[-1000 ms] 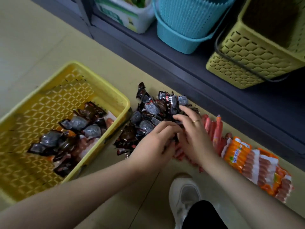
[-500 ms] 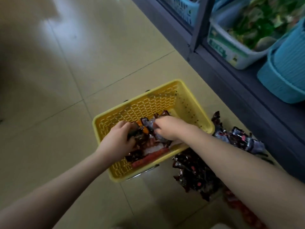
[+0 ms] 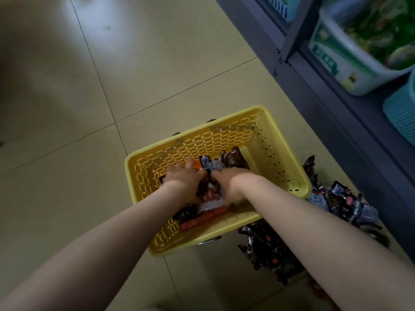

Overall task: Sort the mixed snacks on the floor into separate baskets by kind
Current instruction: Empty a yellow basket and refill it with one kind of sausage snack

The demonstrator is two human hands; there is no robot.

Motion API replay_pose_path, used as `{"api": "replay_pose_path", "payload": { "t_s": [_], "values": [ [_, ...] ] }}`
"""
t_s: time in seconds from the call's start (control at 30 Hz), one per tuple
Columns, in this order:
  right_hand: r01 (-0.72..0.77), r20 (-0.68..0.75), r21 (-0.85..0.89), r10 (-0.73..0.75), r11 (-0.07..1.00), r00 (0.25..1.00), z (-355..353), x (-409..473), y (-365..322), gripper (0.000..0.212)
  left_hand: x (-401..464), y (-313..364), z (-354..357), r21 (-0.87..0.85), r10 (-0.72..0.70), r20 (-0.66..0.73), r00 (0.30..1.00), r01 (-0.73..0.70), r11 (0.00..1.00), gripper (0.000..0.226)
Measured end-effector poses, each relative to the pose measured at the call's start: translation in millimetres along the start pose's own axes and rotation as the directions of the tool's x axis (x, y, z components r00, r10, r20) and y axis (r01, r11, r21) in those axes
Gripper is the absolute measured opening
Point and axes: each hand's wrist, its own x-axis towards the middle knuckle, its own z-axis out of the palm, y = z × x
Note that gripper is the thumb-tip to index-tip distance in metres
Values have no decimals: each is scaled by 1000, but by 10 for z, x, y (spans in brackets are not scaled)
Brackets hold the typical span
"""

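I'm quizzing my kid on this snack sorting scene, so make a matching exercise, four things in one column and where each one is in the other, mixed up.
Things:
1. yellow basket
2. dark packet pile
3. white tub
4. red sausage stick

Places:
A. on the shelf, upper right
B. lying inside the basket, near its front wall
C. on the floor tiles, both hands reaching into it
D. on the floor, right of the basket

Pairs: 1-C, 2-D, 3-A, 4-B
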Motion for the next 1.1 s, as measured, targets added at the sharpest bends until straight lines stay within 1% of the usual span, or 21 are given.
{"api": "replay_pose_path", "payload": {
  "t_s": [0.07,0.13,0.17,0.2,0.27,0.37,0.43,0.5,0.6,0.67,0.7,0.73,0.77,0.83,0.87,0.93,0.97,1.0,1.03,1.07,1.1],
  "values": [
    [-18,-176,156,46,988,983,15,-16,13,73,18,-35,27,-48,-37,9,999,37,998,83],
    [-31,-362,192,100,981,927,2,-8,28,66,1,-67,40,-37,-29,7,1000,29,999,80],
    [-30,-414,187,107,982,904,-14,14,32,63,-27,-69,29,-33,-15,8,1000,15,999,78],
    [-22,-420,183,99,983,902,-33,45,27,65,-69,-66,6,-42,-1,11,1000,1,999,77],
    [-8,-322,177,65,984,944,-44,117,0,78,-190,-74,-56,-85,14,-26,1000,-16,996,73],
    [-21,-151,163,46,986,987,10,212,-52,88,-417,-153,-114,-98,34,-198,980,-54,994,64],
    [-45,-92,150,60,988,994,50,242,-82,97,-581,-201,-111,-83,71,-304,950,-101,991,62],
    [-86,-67,160,98,983,993,58,251,-87,107,-721,-235,-102,-111,98,-399,912,-154,982,60],
    [-134,22,134,132,982,991,58,229,-30,119,-872,-270,-103,-264,80,-482,872,-232,936,59],
    [-137,10,132,137,982,991,26,170,13,116,-954,-263,-107,-319,94,-540,836,-307,897,57],
    [-125,-42,167,134,978,990,-19,103,30,111,-992,-247,-107,-315,110,-589,800,-352,881,56],
    [-95,-126,234,127,968,984,-73,7,48,104,-1033,-221,-114,-315,123,-640,758,-404,859,56],
    [-44,-229,320,122,946,966,-130,-121,78,96,-1082,-179,-134,-334,128,-676,725,-457,824,56],
    [106,-450,450,123,887,884,-215,-499,175,80,-1182,-51,-170,-325,165,-748,643,-572,753,56],
    [161,-528,476,135,865,838,-224,-727,257,74,-1230,34,-182,-271,208,-784,585,-625,732,56],
    [272,-619,547,164,792,768,-148,-1232,445,65,-1286,246,-170,-103,345,-819,458,-710,697,56],
    [348,-653,601,191,720,733,-63,-1474,537,63,-1285,368,-134,-23,422,-814,400,-747,665,58],
    [428,-690,638,227,641,688,51,-1693,624,62,-1273,501,-83,44,496,-791,359,-775,630,61],
    [491,-717,657,273,572,642,196,-1850,718,62,-1257,647,-30,94,555,-761,336,-789,607,66],
    [530,-725,674,326,514,606,355,-1963,796,62,-1199,800,49,127,599,-727,335,-792,597,69],
    [532,-709,702,391,473,587,539,-2026,881,62,-1128,957,115,153,637,-690,343,-791,592,67]
  ]
}}
